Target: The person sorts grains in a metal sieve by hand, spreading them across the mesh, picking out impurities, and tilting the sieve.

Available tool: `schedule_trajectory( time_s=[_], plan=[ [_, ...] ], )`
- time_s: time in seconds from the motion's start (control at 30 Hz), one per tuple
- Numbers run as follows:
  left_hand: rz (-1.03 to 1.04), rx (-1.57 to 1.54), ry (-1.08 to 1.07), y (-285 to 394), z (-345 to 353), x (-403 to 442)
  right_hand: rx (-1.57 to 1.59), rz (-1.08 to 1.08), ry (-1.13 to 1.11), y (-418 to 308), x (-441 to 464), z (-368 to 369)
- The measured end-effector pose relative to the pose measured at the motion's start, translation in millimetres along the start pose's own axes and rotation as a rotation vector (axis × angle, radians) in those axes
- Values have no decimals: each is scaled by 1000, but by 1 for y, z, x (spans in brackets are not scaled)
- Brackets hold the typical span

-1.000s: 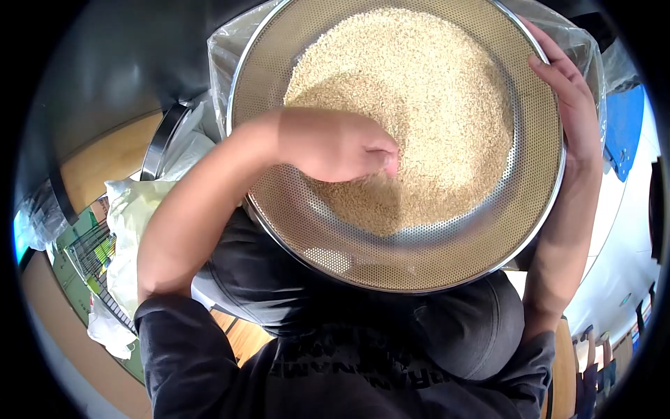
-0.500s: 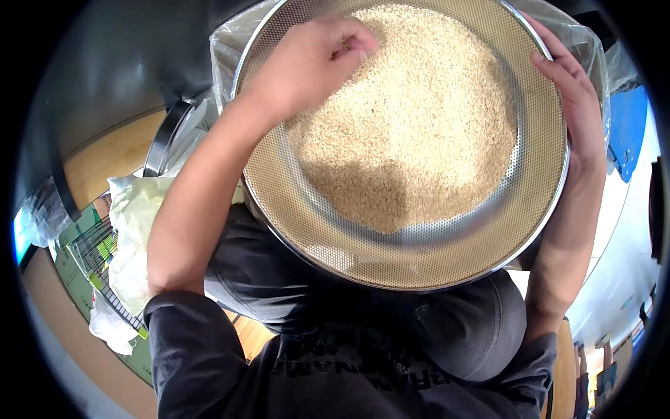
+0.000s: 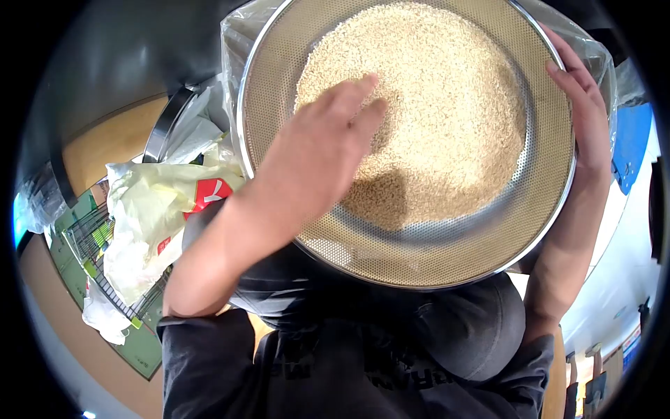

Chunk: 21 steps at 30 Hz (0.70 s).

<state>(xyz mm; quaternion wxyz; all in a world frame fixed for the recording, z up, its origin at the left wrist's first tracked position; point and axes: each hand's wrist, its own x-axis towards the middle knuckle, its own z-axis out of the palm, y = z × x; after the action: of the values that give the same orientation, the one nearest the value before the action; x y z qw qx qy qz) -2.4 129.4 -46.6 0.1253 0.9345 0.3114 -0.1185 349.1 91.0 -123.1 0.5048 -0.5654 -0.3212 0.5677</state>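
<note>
A large round metal sieve [image 3: 419,269] with a perforated bottom rests above my lap and bears a wide heap of pale grain [image 3: 447,105]. My left hand is my bare hand on the left of the view [image 3: 328,143]; its thumb and index finger are apart over the left part of the grain, and I see nothing between them. On the right, my right hand [image 3: 586,105] grips the sieve's rim, thumb over the inside edge and the other fingers outside. A clear plastic bag [image 3: 241,35] shows behind the sieve on both sides.
To the left, a pale plastic bag with a red mark [image 3: 153,202] lies by a wire basket [image 3: 91,234]. A metal rim [image 3: 166,126] curves above it, near a wooden surface [image 3: 112,143]. A blue object [image 3: 631,143] is at the far right.
My left hand first rose from the grain, pinched, to the sieve's upper left, then came back down over the grain with its fingers parted. My right hand keeps its grip.
</note>
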Motion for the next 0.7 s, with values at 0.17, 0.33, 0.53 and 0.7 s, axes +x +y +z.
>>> schedule_trajectory(
  time_s=[0.17, 0.33, 0.53, 0.7],
  plan=[
    [-83, -33, -113, 18, 17, -15, -746, -480, 142, -18, -5, 14],
    [-83, 161, -248, 20, 9, -20, -1154, -640, -109, -68, -36, 105],
    [-80, 137, -422, 23, 0, -22, -1270, -451, -410, -27, -20, 154],
    [-95, 114, -410, 27, 0, -28, -1238, -377, -368, 0, -11, 160]
  ],
)
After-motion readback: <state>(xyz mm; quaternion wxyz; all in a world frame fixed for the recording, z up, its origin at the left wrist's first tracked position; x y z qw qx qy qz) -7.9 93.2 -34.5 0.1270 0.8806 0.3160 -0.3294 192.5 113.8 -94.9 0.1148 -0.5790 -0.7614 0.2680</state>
